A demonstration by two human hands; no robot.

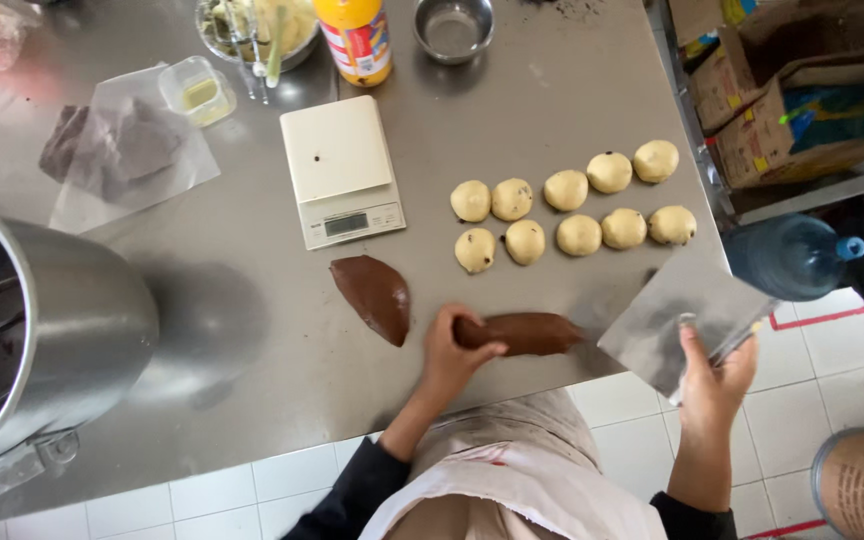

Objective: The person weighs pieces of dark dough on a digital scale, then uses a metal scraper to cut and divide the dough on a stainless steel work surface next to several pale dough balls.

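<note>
The chocolate dough log (524, 333) lay on the steel table (252, 330), just below the white scale (341, 170). The left hand (449, 350) curled its fingers over the log's left end. The right hand (712, 375) pinched a metal scraper (677, 320), right of the log.

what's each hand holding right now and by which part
The left hand grips the brown dough log at its left end. The right hand holds the metal scraper by its handle edge.
</note>
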